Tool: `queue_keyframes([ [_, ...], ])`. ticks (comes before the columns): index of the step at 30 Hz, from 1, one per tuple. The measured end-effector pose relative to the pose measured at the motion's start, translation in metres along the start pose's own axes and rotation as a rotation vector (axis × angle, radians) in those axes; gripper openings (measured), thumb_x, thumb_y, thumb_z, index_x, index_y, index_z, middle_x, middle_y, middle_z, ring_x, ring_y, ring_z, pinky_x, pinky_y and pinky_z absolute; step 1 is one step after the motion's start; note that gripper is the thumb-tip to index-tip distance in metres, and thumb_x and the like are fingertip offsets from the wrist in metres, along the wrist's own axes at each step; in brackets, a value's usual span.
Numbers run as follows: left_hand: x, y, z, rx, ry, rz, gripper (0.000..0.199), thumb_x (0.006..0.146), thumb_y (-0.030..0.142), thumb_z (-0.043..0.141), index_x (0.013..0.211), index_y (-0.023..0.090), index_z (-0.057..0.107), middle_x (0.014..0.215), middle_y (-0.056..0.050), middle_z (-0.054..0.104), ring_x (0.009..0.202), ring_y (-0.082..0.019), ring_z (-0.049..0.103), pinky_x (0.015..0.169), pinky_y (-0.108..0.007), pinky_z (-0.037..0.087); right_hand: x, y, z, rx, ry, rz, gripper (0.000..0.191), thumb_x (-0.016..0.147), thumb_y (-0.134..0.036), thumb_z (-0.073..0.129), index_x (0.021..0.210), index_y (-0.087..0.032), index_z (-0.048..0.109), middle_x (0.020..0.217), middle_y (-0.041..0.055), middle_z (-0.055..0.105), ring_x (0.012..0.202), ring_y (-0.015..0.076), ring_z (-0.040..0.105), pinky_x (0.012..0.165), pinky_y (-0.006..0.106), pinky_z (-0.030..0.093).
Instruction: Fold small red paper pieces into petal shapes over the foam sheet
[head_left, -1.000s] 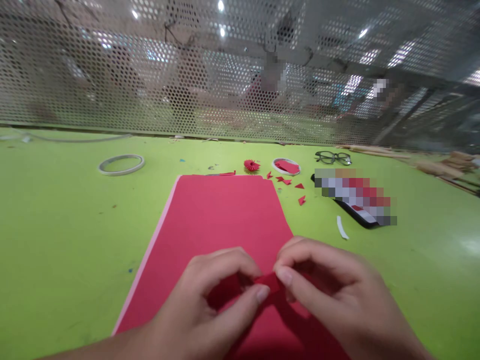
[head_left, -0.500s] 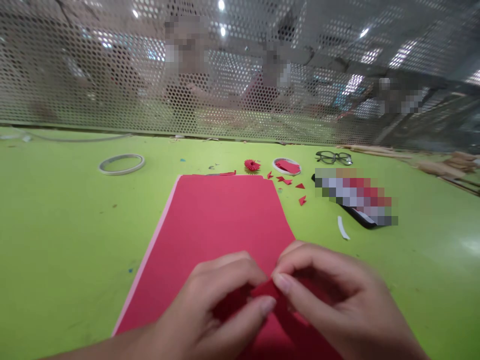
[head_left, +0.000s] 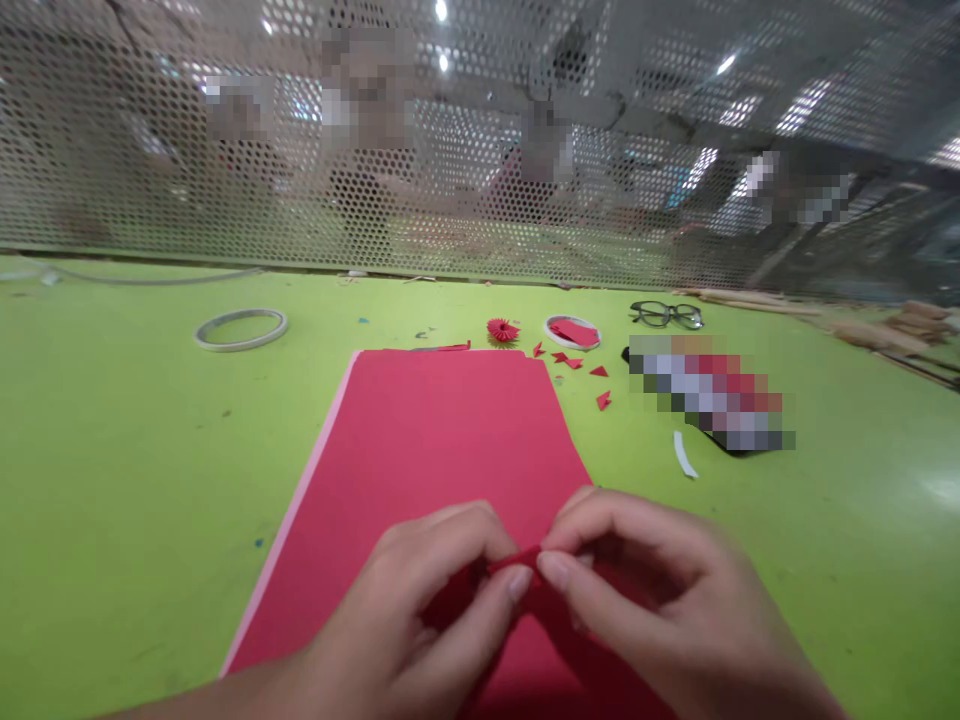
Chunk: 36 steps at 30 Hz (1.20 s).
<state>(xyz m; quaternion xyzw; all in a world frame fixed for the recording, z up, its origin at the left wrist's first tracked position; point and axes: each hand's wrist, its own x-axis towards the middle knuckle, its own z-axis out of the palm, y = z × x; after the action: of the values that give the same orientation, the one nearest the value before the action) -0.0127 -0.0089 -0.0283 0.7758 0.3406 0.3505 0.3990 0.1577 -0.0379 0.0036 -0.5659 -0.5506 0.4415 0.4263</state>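
Observation:
Between both hands a small folded piece of red paper [head_left: 525, 560] is pinched, held just above a large red paper sheet [head_left: 450, 430]. My left hand [head_left: 420, 590] grips its left end with thumb and forefinger. On the right end, my right hand [head_left: 645, 580] closes thumb and fingertips. Much of the folded piece is hidden by the fingers. Past the sheet's far edge sits a spiky red paper rosette [head_left: 502, 330]. Several small folded red paper pieces [head_left: 598, 371] lie to the right of it.
A roll of tape [head_left: 241, 330] lies at the left, and a white ring [head_left: 574, 332] with red paper inside stands behind. Glasses [head_left: 666, 315], a blurred-out dark-edged object [head_left: 705, 400] and a white strip [head_left: 684, 455] lie right. A perforated metal screen [head_left: 450, 220] borders the green table [head_left: 135, 480].
Both hands have shifted slightly; the left thumb has moved a little left and up. The folded red paper now looks narrower and flatter between the fingertips.

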Motion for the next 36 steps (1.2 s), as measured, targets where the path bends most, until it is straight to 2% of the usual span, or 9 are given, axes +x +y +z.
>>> queue_keyframes([
  [3,0.004,0.007,-0.002,0.034,-0.047,-0.046,0.027,0.093,0.024,0.05,0.067,0.021,0.055,0.06,0.003,0.057,0.053,-0.013,0.049,0.053,-0.021,0.041,0.001,0.002,0.0,-0.036,-0.019,0.001,0.009,0.072,-0.021,0.059,0.063,-0.023,0.06,0.058,-0.0038,0.058,0.054,0.0125,0.057,0.051,0.02,0.05],
  [7,0.008,0.016,-0.004,0.065,-0.11,-0.154,0.029,0.091,0.027,0.048,0.063,0.021,0.052,0.059,0.002,0.056,0.055,-0.014,0.049,0.054,-0.023,0.041,0.002,0.006,0.0,-0.131,-0.042,-0.158,0.012,0.073,-0.014,0.054,0.067,-0.023,0.057,0.06,-0.0043,0.06,0.057,0.012,0.058,0.056,0.02,0.05],
  [10,0.008,0.013,-0.004,0.034,-0.143,-0.213,0.029,0.09,0.031,0.048,0.062,0.021,0.051,0.059,0.001,0.055,0.056,-0.015,0.048,0.054,-0.025,0.041,0.002,0.007,-0.002,-0.215,-0.043,-0.228,0.014,0.076,-0.014,0.052,0.066,-0.023,0.056,0.061,-0.0036,0.061,0.059,0.0121,0.059,0.057,0.021,0.05],
  [15,0.006,0.009,-0.008,-0.17,-0.04,-0.273,0.026,0.093,0.031,0.049,0.07,0.021,0.056,0.065,0.003,0.054,0.063,-0.015,0.051,0.059,-0.024,0.042,0.003,0.006,-0.002,-0.134,-0.074,-0.097,0.012,0.077,-0.018,0.053,0.067,-0.023,0.056,0.059,-0.0042,0.057,0.056,0.0123,0.057,0.053,0.021,0.048],
  [22,0.01,0.016,-0.012,-0.256,-0.003,-0.296,0.023,0.092,0.026,0.044,0.07,0.021,0.051,0.064,0.005,0.047,0.059,-0.013,0.043,0.055,-0.024,0.038,0.003,0.004,0.001,0.008,-0.053,0.01,0.009,0.073,-0.018,0.058,0.065,-0.023,0.057,0.06,-0.0049,0.057,0.057,0.0126,0.054,0.055,0.022,0.045],
  [26,0.009,0.014,-0.007,-0.194,-0.097,-0.339,0.02,0.089,0.032,0.047,0.072,0.022,0.05,0.066,0.002,0.05,0.061,-0.016,0.045,0.057,-0.029,0.038,0.003,0.005,0.001,0.057,-0.064,0.107,0.009,0.073,-0.024,0.06,0.064,-0.022,0.058,0.059,-0.0046,0.054,0.057,0.0134,0.05,0.054,0.025,0.04],
  [29,0.008,0.014,-0.006,-0.089,-0.093,-0.309,0.023,0.09,0.031,0.042,0.069,0.024,0.044,0.065,0.002,0.049,0.06,-0.017,0.044,0.056,-0.03,0.036,0.003,0.004,0.001,0.073,-0.09,0.15,0.009,0.072,-0.025,0.061,0.064,-0.022,0.058,0.058,-0.0047,0.052,0.057,0.0137,0.048,0.054,0.027,0.037],
  [33,0.01,0.015,-0.009,-0.157,-0.096,-0.307,0.023,0.09,0.033,0.046,0.07,0.022,0.05,0.066,0.003,0.05,0.061,-0.016,0.046,0.058,-0.028,0.038,0.005,0.0,-0.002,0.097,-0.083,0.191,0.01,0.071,-0.026,0.063,0.064,-0.022,0.059,0.055,-0.0061,0.05,0.053,0.0122,0.044,0.052,0.026,0.034],
  [36,0.011,0.015,-0.01,-0.149,-0.108,-0.276,0.024,0.091,0.03,0.044,0.068,0.023,0.047,0.063,0.004,0.047,0.059,-0.015,0.043,0.056,-0.027,0.036,0.005,-0.001,-0.002,0.102,-0.059,0.199,0.01,0.071,-0.028,0.065,0.065,-0.022,0.06,0.055,-0.006,0.051,0.053,0.0119,0.044,0.052,0.025,0.036],
])
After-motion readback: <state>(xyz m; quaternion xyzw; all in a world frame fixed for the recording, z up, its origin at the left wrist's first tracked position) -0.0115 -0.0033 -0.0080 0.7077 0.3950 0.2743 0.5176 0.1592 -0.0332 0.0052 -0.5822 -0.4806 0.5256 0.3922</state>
